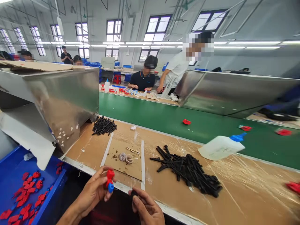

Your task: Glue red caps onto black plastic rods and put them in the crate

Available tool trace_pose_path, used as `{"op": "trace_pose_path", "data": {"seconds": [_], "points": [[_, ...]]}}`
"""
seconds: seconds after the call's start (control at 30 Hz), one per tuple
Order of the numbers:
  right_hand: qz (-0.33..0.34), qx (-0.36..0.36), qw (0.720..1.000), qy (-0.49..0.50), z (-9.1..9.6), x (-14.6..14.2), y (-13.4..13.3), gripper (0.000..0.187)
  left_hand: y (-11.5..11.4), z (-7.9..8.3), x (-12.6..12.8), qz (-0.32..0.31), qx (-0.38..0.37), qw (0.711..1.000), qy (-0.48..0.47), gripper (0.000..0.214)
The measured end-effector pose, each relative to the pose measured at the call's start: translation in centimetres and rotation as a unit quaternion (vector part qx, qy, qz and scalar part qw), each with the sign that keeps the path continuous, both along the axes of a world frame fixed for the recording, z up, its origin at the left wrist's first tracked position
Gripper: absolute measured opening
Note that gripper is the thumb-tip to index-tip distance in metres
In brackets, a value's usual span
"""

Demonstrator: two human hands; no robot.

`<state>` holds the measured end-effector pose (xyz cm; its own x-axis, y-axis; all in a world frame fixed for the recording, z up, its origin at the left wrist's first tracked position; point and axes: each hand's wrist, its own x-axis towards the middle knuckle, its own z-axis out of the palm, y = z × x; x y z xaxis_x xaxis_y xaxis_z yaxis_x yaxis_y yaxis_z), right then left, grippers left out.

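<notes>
L hand [93,188] pinches a red-and-blue plastic pc [110,180] btwn thumb & fingers, at the near edge of the bench [234,184]; R hand [148,208] pinches a small black pc [134,193], mostly hidden by fingertips. Just beyond: cardboard pad [133,170], w/ bare bench btwn it & a big black rod pile [187,170] to its right. Bottle [217,148] far right has writing, too small to read. More bench room right of rods; green belt [145,107] runs along far edge. Blue bin [55,193] near left.
</notes>
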<state>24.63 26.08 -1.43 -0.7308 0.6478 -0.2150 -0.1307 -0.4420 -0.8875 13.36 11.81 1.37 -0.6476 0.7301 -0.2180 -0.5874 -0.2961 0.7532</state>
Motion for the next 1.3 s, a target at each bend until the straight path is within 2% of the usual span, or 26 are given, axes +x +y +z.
{"op": "trace_pose_path", "data": {"seconds": [0.1,0.2,0.3,0.47,0.63,0.77,0.93,1.07,1.17,1.23,1.3], "points": [[-0.037,0.008,0.999,-0.004,-0.1,0.9,0.8,0.039,2.1,0.1,0.2,-0.038,0.014,0.999,-0.003,0.035],[-0.071,0.005,0.997,-0.013,-0.6,1.4,1.6,0.038,2.8,-0.2,0.6,-0.072,0.021,0.997,0.009,0.029],[-0.068,-0.006,0.997,-0.030,-1.2,1.6,2.3,0.039,3.0,-0.6,0.8,-0.102,0.012,0.993,0.055,0.043],[-0.049,-0.011,0.999,-0.020,-1.1,1.1,2.1,0.037,3.1,-1.6,0.5,-0.054,-0.077,0.982,0.165,0.028],[-0.048,-0.011,0.999,0.002,-0.5,0.2,1.5,0.034,3.7,-2.2,-0.1,-0.001,-0.133,0.984,0.118,0.044],[-0.043,0.035,0.998,-0.018,0.1,0.0,1.7,0.034,4.3,-1.9,0.0,0.007,-0.093,0.993,0.074,0.049],[-0.053,0.094,0.993,-0.054,1.3,-0.1,1.7,0.034,4.2,-1.9,0.5,-0.012,-0.071,0.996,0.053,0.041],[-0.040,0.104,0.992,-0.059,1.6,0.1,1.5,0.032,3.6,-1.7,0.6,-0.038,-0.014,0.999,0.002,0.038],[-0.029,0.095,0.993,-0.063,1.5,0.2,1.1,0.031,3.4,-1.4,0.7,-0.022,0.037,0.999,-0.019,0.039],[-0.017,0.088,0.994,-0.066,1.5,0.3,0.7,0.030,3.4,-1.5,0.8,-0.001,0.024,1.000,0.013,0.035],[-0.007,0.087,0.994,-0.071,1.8,0.2,0.4,0.029,3.3,-1.7,0.9,0.017,-0.027,0.996,0.078,0.024]]}}
